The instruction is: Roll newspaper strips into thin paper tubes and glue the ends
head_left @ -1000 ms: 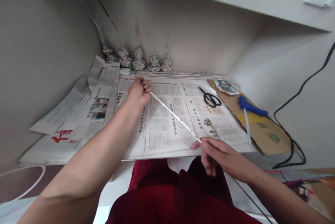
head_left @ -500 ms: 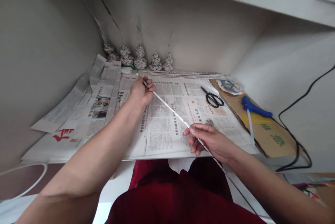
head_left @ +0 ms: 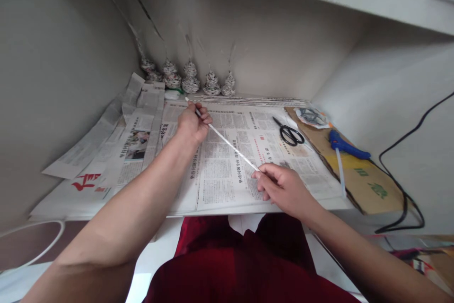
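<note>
Both hands pinch a thin rolled newspaper stick (head_left: 230, 146) above the newspaper-covered surface (head_left: 227, 185): left hand (head_left: 191, 124) gripping near its far end, right hand (head_left: 282, 187) closed on the near end. Light and easily bent, it seems best held near both ends.

Single head view, worn high, facing forward and down, close over tabletop (head_left: 106, 208). Both forearms enter from bottom edge; lap below, wall corner beyond, wide-angle bend at edges.
</note>
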`<control>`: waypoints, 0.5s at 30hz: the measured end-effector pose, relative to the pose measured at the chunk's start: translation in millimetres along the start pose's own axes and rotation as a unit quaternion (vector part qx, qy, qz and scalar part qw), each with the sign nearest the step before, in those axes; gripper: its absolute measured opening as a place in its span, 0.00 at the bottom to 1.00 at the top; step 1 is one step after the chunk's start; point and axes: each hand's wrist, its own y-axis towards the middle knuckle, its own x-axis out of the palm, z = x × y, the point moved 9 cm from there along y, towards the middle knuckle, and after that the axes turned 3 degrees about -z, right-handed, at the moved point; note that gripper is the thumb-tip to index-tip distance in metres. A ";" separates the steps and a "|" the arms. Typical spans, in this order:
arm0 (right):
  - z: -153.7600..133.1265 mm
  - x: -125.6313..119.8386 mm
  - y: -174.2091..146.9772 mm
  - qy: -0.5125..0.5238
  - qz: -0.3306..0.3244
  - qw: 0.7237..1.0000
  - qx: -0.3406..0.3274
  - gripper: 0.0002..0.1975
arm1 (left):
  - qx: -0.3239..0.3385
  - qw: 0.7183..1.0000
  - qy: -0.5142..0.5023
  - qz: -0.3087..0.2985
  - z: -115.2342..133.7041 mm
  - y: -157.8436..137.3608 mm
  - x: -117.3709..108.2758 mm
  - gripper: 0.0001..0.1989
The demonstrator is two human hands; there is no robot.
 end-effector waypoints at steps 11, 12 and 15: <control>9.8 14.8 8.7 0.175 -0.100 0.977 0.072 0.21 | -0.003 1.000 0.006 0.010 -1.7 -0.3 -0.6 0.19; 7.2 11.6 10.1 0.142 -0.085 0.985 0.059 0.20 | -0.004 1.000 0.007 0.009 -2.2 -0.3 -0.7 0.19; -4.5 -0.2 13.7 0.016 -0.016 1.000 -0.007 0.15 | -0.004 1.000 0.007 0.008 -3.4 0.4 -1.0 0.19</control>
